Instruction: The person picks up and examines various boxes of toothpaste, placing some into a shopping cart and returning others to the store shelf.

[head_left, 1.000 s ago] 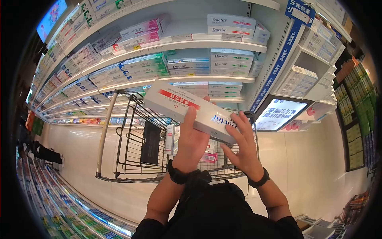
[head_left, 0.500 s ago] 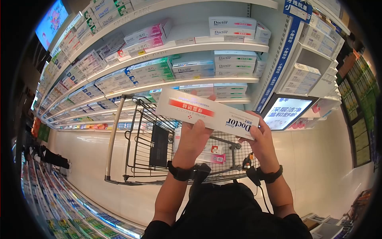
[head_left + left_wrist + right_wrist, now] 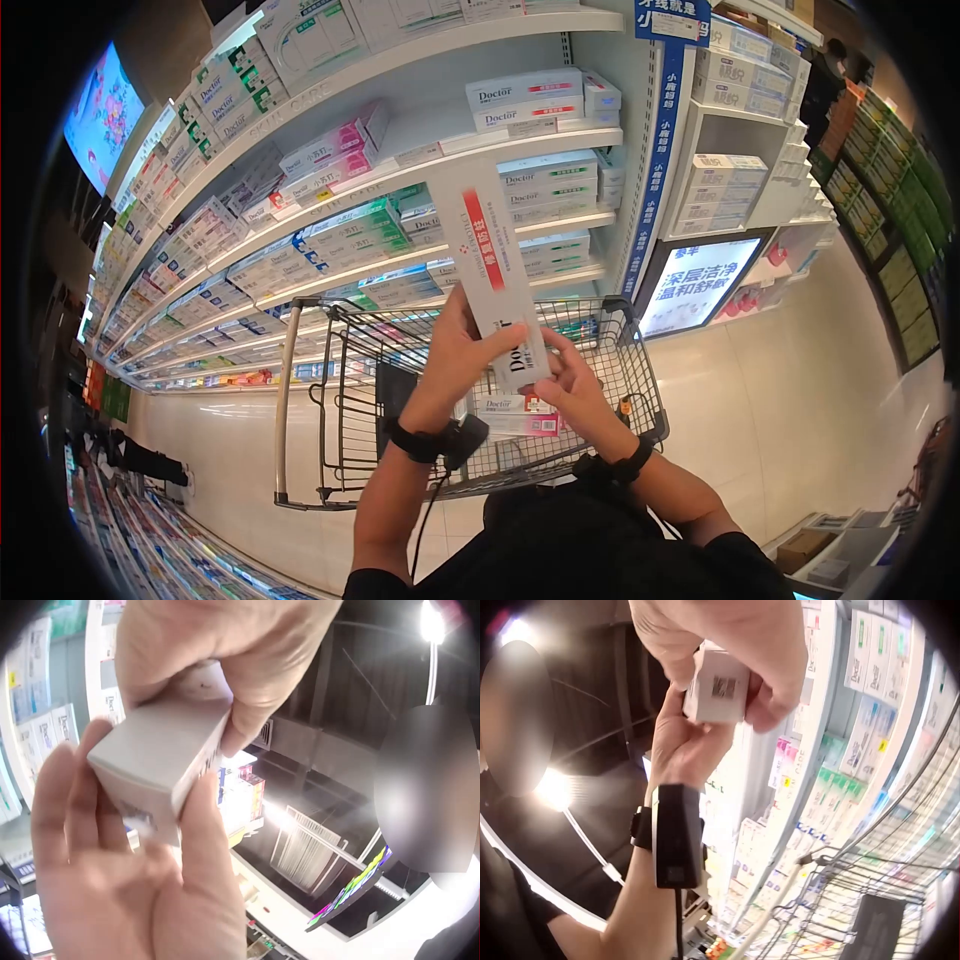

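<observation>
Both hands hold a long white toothpaste box [image 3: 484,238] marked Doctor, with a red stripe, upright and slightly tilted above the cart. My left hand [image 3: 452,352] grips its lower part, thumb across the printed front and fingers behind. At the bottom end, my right hand [image 3: 584,398] has its thumb and fingers around the corner. A square printed code [image 3: 724,688] shows on an end of the box in the right wrist view. Below, inside the wire shopping cart [image 3: 284,420], lie a white Doctor box [image 3: 503,405] and a pink-and-white box [image 3: 528,426].
Shelves of toothpaste boxes rise in front, with Doctor boxes [image 3: 545,178] stacked near the right end. A lit advertising panel [image 3: 698,287] stands right of the cart. Another person [image 3: 150,460] is at the far left, and low shelving [image 3: 835,550] stands at the lower right.
The toothpaste box has swung from slanting across to nearly upright. My right hand first touched its right end with spread fingers, then took hold of it; both hands now hold the lower part.
</observation>
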`<state>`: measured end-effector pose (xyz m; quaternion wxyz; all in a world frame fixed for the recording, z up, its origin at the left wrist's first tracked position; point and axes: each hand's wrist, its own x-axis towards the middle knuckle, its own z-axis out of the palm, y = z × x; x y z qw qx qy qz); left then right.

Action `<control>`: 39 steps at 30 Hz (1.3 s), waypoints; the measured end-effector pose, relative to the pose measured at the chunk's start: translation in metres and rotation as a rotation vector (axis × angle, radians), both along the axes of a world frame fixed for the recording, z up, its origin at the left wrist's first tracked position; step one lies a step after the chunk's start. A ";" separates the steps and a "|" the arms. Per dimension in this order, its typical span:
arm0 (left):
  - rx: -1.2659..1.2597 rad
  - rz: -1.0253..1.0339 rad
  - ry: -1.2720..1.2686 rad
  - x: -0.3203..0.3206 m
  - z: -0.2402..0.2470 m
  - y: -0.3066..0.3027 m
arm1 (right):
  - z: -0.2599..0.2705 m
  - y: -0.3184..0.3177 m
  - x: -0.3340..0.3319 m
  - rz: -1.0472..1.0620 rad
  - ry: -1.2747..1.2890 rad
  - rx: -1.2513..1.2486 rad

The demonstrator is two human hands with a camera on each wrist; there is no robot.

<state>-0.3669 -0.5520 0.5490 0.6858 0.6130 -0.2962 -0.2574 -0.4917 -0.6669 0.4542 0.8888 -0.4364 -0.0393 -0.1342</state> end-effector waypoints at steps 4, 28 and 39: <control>0.245 -0.186 -0.304 0.047 0.050 0.017 | 0.012 -0.050 -0.009 -0.037 0.053 -0.268; 0.369 -0.250 -0.254 0.115 0.059 0.034 | 0.056 -0.138 0.032 -0.358 0.092 -0.163; 0.245 -0.145 -0.080 0.117 0.040 0.010 | 0.042 -0.152 0.049 -0.368 0.066 -0.072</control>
